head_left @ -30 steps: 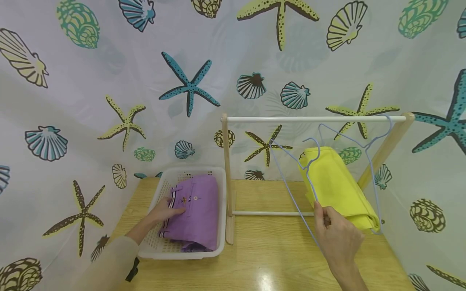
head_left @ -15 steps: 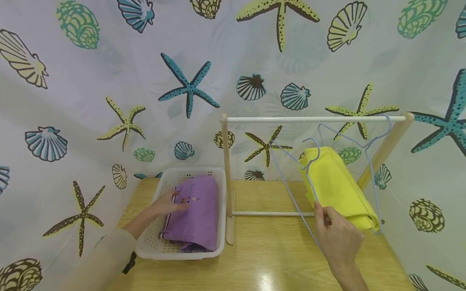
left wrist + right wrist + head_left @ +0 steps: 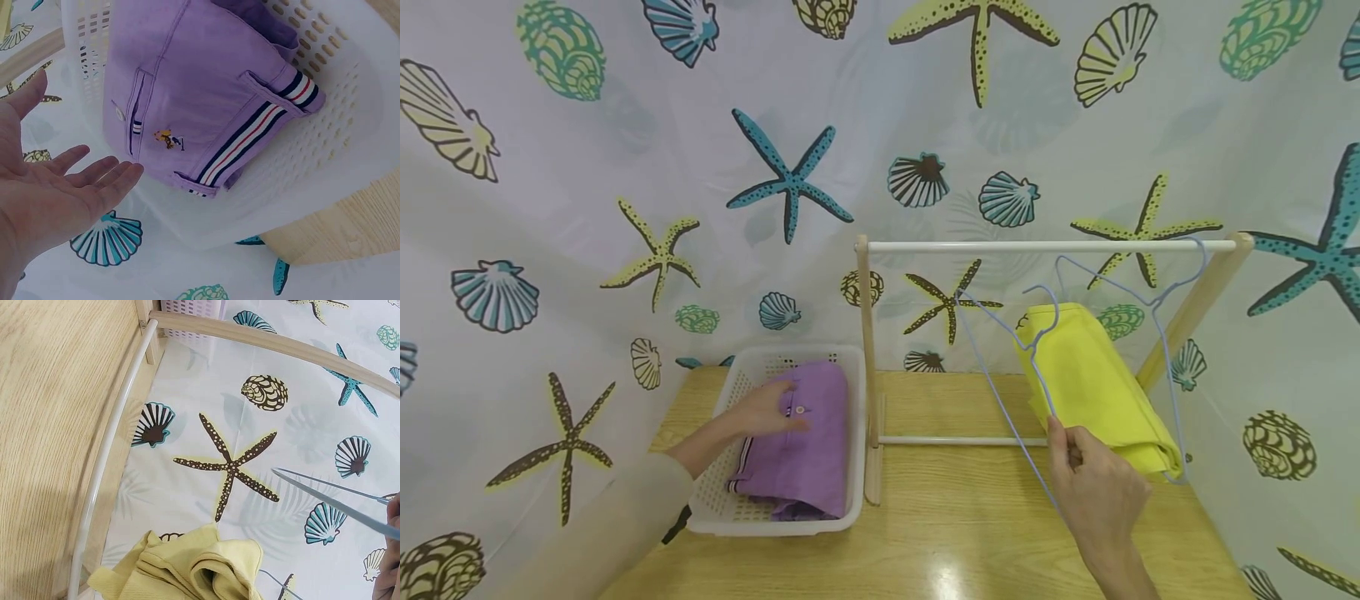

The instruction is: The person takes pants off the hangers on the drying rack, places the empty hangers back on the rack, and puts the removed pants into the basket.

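Observation:
My left hand (image 3: 765, 412) is over a folded pair of purple pants (image 3: 820, 450) that lies in a white plastic basket (image 3: 752, 527). In the left wrist view its fingers are spread and hold nothing, beside the pants' pocket. The pants have belt loops and a striped waistband. My right hand (image 3: 1097, 487) pinches a blue hanger (image 3: 1032, 346) by its side, hook upward. Behind that hanger, a folded yellow garment (image 3: 1090, 375) hangs on a second blue hanger (image 3: 1159, 302), hooked over the rack's white rail (image 3: 985, 247).
The garment rack has wooden posts (image 3: 867, 350) and a lower white bar (image 3: 955, 439). It stands on a wooden table (image 3: 940, 517), directly right of the basket. A white curtain (image 3: 880, 108) printed with shells and starfish surrounds the back and sides.
My left hand has moved to the right and slightly up across the purple pants, away from the waistband edge. The right hand and its hanger have stayed in place.

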Demonstrator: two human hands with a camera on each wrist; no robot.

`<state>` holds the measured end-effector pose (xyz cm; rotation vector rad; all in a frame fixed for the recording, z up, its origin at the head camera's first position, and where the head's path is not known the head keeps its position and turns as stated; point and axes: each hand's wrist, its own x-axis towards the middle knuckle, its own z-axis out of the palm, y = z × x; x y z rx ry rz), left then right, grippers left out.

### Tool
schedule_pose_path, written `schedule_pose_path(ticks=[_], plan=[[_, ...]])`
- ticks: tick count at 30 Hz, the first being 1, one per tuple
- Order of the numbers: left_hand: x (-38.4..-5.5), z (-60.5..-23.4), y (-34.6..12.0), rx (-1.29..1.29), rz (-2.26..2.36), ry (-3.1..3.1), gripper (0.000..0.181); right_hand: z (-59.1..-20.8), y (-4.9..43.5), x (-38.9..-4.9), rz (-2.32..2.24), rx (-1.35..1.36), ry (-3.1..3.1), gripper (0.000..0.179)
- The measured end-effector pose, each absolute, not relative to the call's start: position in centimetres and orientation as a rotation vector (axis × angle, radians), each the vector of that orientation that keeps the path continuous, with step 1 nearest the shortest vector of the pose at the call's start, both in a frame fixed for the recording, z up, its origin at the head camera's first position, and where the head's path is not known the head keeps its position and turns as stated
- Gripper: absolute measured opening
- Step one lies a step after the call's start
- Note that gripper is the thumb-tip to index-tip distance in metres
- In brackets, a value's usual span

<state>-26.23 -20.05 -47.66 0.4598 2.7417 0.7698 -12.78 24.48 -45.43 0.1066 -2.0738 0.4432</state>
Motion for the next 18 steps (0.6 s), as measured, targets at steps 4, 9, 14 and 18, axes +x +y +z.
schedule_pose_path(ticks=[4,9,14,18], plan=[[-26.2,-48.5,-19.2,0.539,0.718,2.745,0.084,-45.4,24.5,-12.8,0.438,0.111,-2.077,0.044],[-26.0,-50.0,-18.3,0.606,0.652,2.759,0.083,-45.5,24.4,-12.7,0.45,0.117,-2.078,0.042],[-26.0,-50.9,-17.9,0.584,0.579,2.766,0.089,-45.6,24.3,-12.7,0.442,0.119,-2.074,0.041],[-26.0,-51.1,-17.7,0.561,0.562,2.755,0.088,-45.6,24.1,-12.5,0.452,0.119,-2.083,0.04]])
